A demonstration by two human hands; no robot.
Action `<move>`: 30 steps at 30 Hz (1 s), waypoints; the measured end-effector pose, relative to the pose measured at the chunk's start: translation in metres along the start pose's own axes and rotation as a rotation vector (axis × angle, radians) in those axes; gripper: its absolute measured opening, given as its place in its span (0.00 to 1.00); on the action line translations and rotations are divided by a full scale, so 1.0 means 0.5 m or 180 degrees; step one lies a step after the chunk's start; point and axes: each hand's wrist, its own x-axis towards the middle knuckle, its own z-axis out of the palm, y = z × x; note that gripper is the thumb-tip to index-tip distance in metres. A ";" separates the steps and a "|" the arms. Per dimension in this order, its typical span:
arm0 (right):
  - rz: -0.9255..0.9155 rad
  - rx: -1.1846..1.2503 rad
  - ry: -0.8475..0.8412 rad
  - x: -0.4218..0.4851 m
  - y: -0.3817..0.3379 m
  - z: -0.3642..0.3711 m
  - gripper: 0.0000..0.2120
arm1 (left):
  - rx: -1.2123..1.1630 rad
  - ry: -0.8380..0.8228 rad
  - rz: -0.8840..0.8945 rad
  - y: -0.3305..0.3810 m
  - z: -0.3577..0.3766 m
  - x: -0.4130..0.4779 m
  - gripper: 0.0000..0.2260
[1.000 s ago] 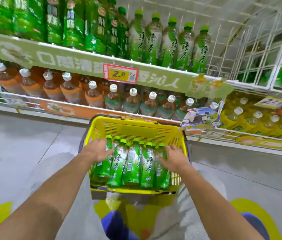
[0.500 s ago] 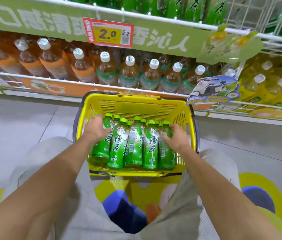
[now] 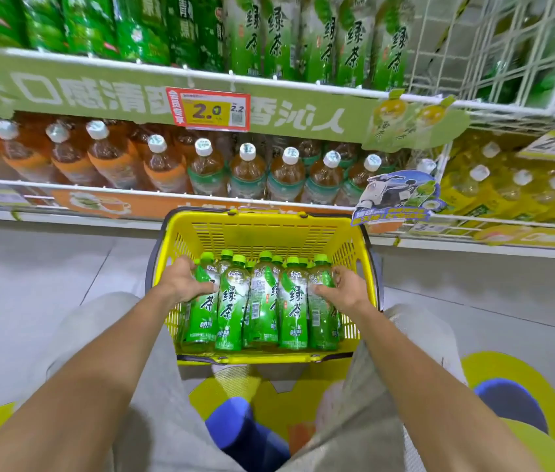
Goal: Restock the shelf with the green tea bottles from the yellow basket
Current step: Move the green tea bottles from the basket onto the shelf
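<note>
1. Since half a second ago our view has tilted up: the green tea bottles on the upper shelf (image 3: 317, 39) are back in sight, and the yellow basket (image 3: 269, 233) sits lower in view.
2. Both hands have slid further round the outer bottles of the row; a second ago they only rested on top of it.
3. Our left hand (image 3: 184, 284) is wrapped round the leftmost bottle (image 3: 201, 308) near the basket's left wall, fingers closed on its shoulder.
4. Our right hand (image 3: 344, 291) is closed round the rightmost bottle (image 3: 322, 315) near the right wall, thumb across its label.
5. The row of green tea bottles (image 3: 259, 301) stands upright against the basket's near edge, touching side by side; whether any is lifted off the bottom we cannot tell.
6. The basket rests on the floor (image 3: 48, 267) just in front of the lowest shelf (image 3: 99, 202) of brown tea bottles.
7. A red and yellow price tag (image 3: 208, 109) hangs on the upper shelf's front edge.
</note>
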 end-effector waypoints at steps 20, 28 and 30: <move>-0.1764 0.1065 0.1194 -0.200 -0.362 -0.357 0.40 | -0.0976 0.0358 0.2330 0.461 -0.232 -0.260 0.35; -0.2045 0.1158 0.2038 -0.209 -0.487 -0.584 0.37 | -0.1058 0.0881 0.3040 0.702 -0.341 -0.312 0.35; -0.2048 0.1207 0.2171 -0.204 -0.501 -0.625 0.36 | -0.1107 0.0922 0.3144 0.757 -0.351 -0.313 0.35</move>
